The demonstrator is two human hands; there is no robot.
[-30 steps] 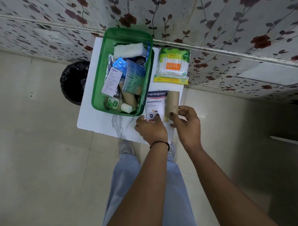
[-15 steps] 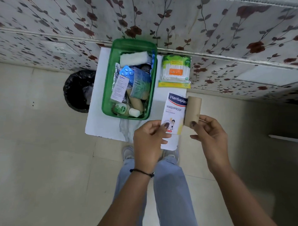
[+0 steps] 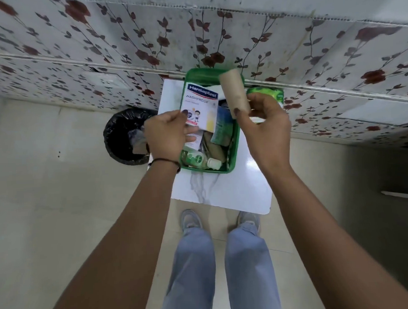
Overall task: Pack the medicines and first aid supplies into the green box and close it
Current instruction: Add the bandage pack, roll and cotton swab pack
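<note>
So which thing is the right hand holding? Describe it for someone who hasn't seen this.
Find the green box on the white table by the floral wall. Above its far right corner, the right hand pinches a plain tan roll; unlike the printed plaster box beside it, it bears no label.

Black wristband (image 3: 164, 160), light-blue trousers (image 3: 246, 268), grey shoes (image 3: 190, 220).

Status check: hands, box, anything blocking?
Left hand holds plaster pack; right hand holds tan roll. Green box open, nearly full. Nothing blocking.

Glossy marble-look tabletop (image 3: 243, 190), translucent green plastic box (image 3: 234, 151), matt tan roll (image 3: 234, 91).
</note>
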